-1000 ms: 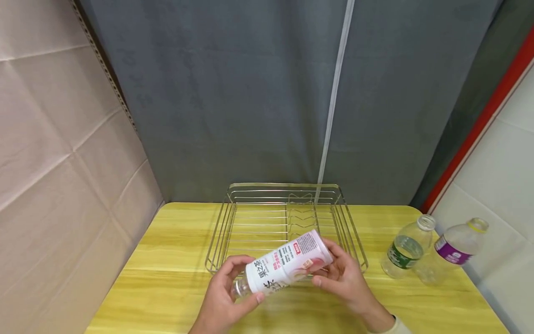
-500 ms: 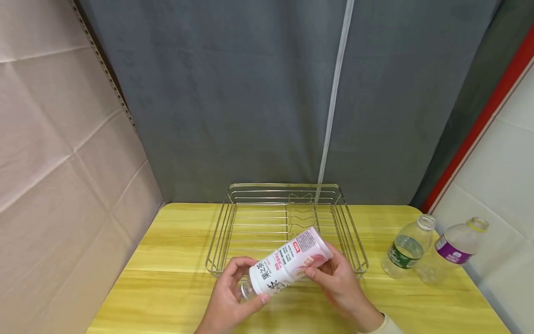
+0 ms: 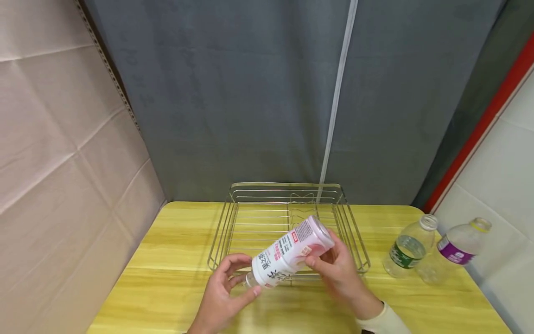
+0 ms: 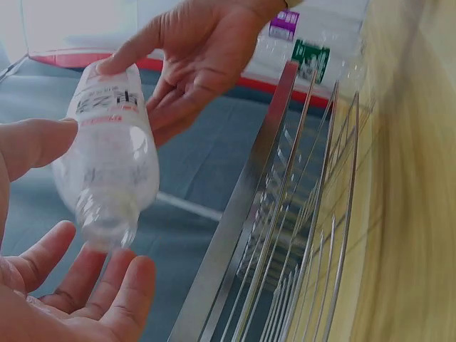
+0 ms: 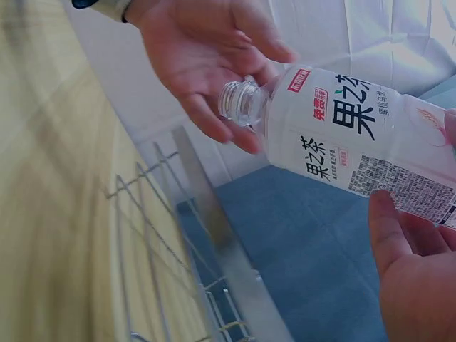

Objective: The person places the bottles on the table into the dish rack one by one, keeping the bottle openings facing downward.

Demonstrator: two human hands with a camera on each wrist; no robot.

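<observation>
A plastic bottle with a white and pink label (image 3: 288, 255) is held tilted above the front of a wire rack, its neck pointing down to the left. My right hand (image 3: 339, 273) grips it near the base, thumb on the label and fingers behind. Around the neck end, my left hand (image 3: 223, 287) is spread, thumb apart from the fingers. The left wrist view shows those fingers (image 4: 132, 292) relaxed, right by the bottle's mouth. No cap sits on the threaded neck (image 5: 241, 102) in the right wrist view.
The metal wire rack (image 3: 285, 185) stands on the yellow wood-grain table (image 3: 137, 287), near the grey back curtain. At the right are two uncapped clear bottles, one with a green label (image 3: 403, 257) and one with a purple label (image 3: 454, 250). A pale panel (image 3: 75, 195) borders the left side.
The right thumb has come onto the label, and the bottle's base end has risen and tilted up more. My left fingers have loosened from around the neck end.
</observation>
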